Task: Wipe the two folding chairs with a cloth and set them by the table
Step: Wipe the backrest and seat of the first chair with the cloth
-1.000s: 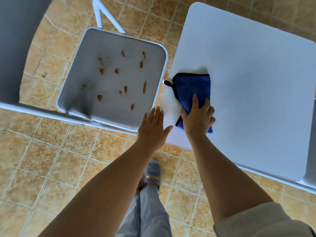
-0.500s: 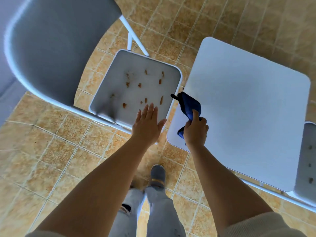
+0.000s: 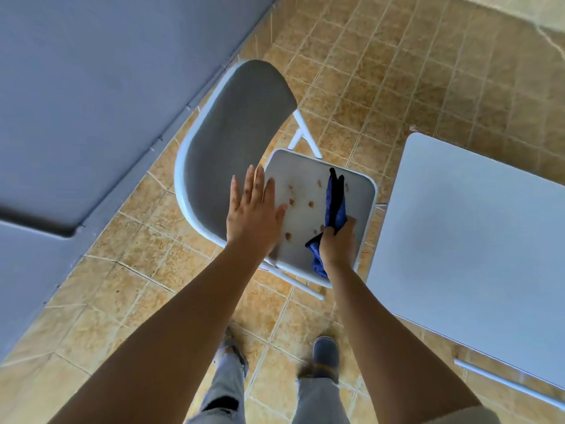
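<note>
A grey folding chair (image 3: 232, 139) with a white frame stands unfolded on the tiled floor, left of the white table (image 3: 470, 246). Several brown crumbs lie on its seat (image 3: 308, 191). My right hand (image 3: 337, 243) grips a bunched blue cloth (image 3: 334, 206) with black edging, held over the right part of the seat. My left hand (image 3: 255, 215) hovers flat with fingers spread over the spot where seat and backrest meet, holding nothing. No second chair is in view.
A grey wall or panel (image 3: 101, 87) fills the upper left, close behind the chair's back. My two feet (image 3: 325, 353) stand on the tan tiles just in front of the chair. Open floor (image 3: 397, 71) lies beyond the chair and table.
My right hand has lifted the cloth off the table and carried it left over the chair seat. The left hand has risen toward the backrest. The view has pulled back and swung left.
</note>
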`<act>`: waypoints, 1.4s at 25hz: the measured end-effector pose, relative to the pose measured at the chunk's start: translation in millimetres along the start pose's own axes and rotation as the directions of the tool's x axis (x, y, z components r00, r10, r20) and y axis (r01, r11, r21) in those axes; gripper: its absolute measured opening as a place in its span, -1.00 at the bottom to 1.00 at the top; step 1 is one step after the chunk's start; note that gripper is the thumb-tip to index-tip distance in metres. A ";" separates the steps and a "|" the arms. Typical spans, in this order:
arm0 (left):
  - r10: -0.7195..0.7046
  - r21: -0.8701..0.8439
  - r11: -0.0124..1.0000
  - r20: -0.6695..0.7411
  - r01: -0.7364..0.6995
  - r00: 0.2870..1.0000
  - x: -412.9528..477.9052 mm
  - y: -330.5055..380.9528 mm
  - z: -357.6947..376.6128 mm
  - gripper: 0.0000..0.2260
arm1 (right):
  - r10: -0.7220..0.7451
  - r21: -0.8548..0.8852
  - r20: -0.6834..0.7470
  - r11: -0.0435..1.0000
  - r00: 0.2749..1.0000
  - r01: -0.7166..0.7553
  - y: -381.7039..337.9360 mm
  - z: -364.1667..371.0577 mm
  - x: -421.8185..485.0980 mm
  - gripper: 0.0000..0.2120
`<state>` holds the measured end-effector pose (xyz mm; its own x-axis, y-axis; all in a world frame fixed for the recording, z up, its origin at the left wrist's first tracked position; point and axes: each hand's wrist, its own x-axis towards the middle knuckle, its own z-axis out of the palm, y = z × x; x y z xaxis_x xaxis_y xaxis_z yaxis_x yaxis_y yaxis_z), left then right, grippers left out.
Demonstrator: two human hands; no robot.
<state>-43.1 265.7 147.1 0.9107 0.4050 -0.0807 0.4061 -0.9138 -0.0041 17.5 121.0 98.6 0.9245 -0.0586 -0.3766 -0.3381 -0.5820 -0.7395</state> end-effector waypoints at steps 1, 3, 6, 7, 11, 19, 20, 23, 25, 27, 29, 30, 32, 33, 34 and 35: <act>-0.010 0.010 1.000 -0.039 0.010 0.999 8.0 -19.6 -6.9 -0.45 | -0.005 0.021 -0.014 1.000 1.000 0.005 -16.7 16.0 -7.2 -0.77; -0.024 -0.002 1.000 -0.110 0.024 0.994 25.2 -54.9 -17.4 -0.46 | -0.033 0.075 -0.032 0.997 0.999 0.035 -52.8 46.0 -17.5 -0.74; -0.015 -0.042 0.999 -0.139 0.009 0.990 55.5 -95.8 -23.7 -0.45 | -0.149 0.147 -0.008 0.978 0.989 0.148 -101.1 95.3 -19.9 -0.59; -0.002 -0.062 0.998 -0.135 -0.007 0.991 65.1 -103.3 -24.3 -0.45 | -0.199 0.154 0.022 0.969 0.980 0.193 -111.3 111.4 -18.7 -0.53; 0.054 -0.154 0.985 -0.192 -0.085 0.980 97.8 -130.4 -16.9 -0.48 | -0.351 0.058 0.126 0.936 0.928 0.346 -124.8 169.2 -28.0 -0.44; 0.099 -0.201 0.966 -0.297 -0.163 0.950 107.5 -142.0 -9.5 -0.45 | -0.115 0.028 0.051 0.993 0.992 0.114 -136.9 191.0 22.4 -0.47; 0.096 -0.198 0.968 -0.286 -0.157 0.953 107.3 -142.1 -10.4 -0.44 | -0.159 0.037 0.030 0.987 0.987 0.158 -145.4 192.7 21.1 -0.49; 0.098 -0.145 0.981 -0.220 -0.132 0.971 107.9 -143.2 -8.9 -0.41 | -0.391 0.040 -0.020 0.919 0.920 0.392 -128.8 196.4 -12.6 -0.53; 0.101 -0.121 0.984 -0.209 -0.128 0.973 107.4 -143.1 -8.6 -0.40 | -0.391 0.010 0.001 0.920 0.920 0.391 -101.9 193.0 -29.6 -0.52; 0.104 -0.120 0.984 -0.197 -0.130 0.975 107.5 -142.2 -11.8 -0.40 | -0.247 0.022 0.058 0.969 0.967 0.246 -96.3 185.2 -20.2 -0.53; 0.104 -0.103 0.987 -0.180 -0.124 0.978 106.0 -140.9 -13.8 -0.39 | -0.139 0.032 0.098 0.990 0.985 0.136 -116.1 180.0 4.9 -0.52; 0.107 -0.093 0.988 -0.169 -0.124 0.980 104.8 -140.5 -14.7 -0.39 | -0.120 0.047 0.094 0.992 0.988 0.116 -130.0 178.8 17.6 -0.51; 0.117 -0.092 0.987 -0.155 -0.132 0.981 108.8 -140.3 -18.7 -0.38 | -0.140 0.119 0.063 0.984 0.988 0.131 -155.3 179.1 35.0 -0.52; 0.124 -0.099 0.985 -0.152 -0.140 0.981 114.7 -140.7 -21.1 -0.37 | -0.176 0.132 0.046 0.977 0.983 0.169 -162.4 180.2 33.2 -0.52; 0.136 -0.111 0.982 -0.143 -0.152 0.980 124.4 -140.8 -24.4 -0.37 | -0.237 0.126 0.019 0.964 0.971 0.232 -160.6 182.4 28.1 -0.53; 0.154 -0.127 0.977 -0.128 -0.170 0.980 136.8 -140.7 -27.6 -0.37 | -0.308 0.123 -0.008 0.944 0.951 0.307 -151.4 184.9 20.9 -0.52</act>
<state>26.5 450.5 164.2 0.9644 0.2601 0.0480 0.2517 -0.9581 0.1365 55.5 357.8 99.6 0.9851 0.1172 -0.1257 -0.0570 -0.4673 -0.8822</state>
